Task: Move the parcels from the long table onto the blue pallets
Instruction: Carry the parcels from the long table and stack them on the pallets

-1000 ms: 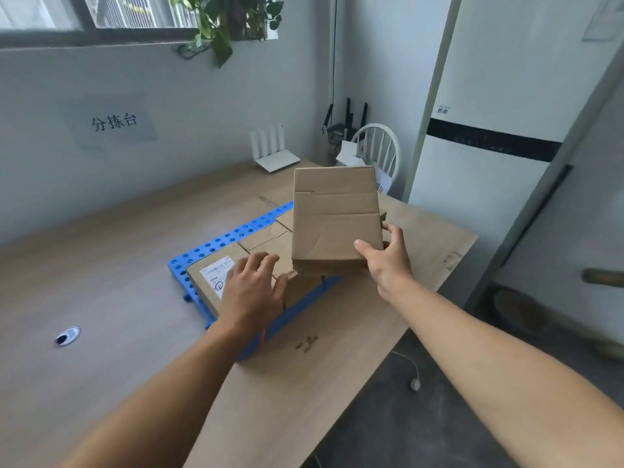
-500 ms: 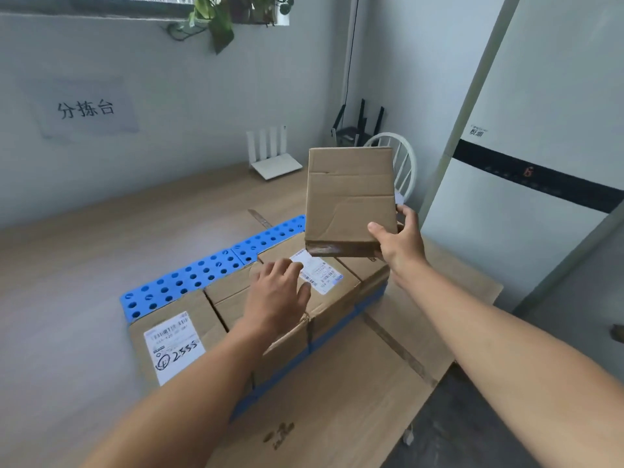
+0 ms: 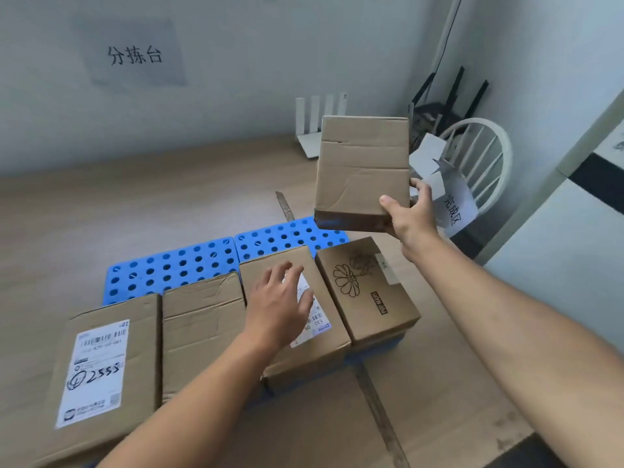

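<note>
A row of boxes [image 3: 202,332] sits on the blue pallets [image 3: 175,268]. The left hand [image 3: 280,305] hangs over the third box [image 3: 317,320], fingers loose and spread. Further right, the right hand [image 3: 410,214] grips a plain box [image 3: 363,173] by its lower corner, up in the air above the pallets' far end.

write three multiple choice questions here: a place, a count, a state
1. Where is the POP MART parcel? A on the blue pallets, far right; B on the floor; C against the wall
2. How many parcels lie on the pallets? A two; B four; C six
3. The plain parcel in the right hand is: A held in the air; B set down; C dropped on the floor
Key: A, it ends the row; B, four lie side by side; A, fingers grip it above the pallets.
</note>
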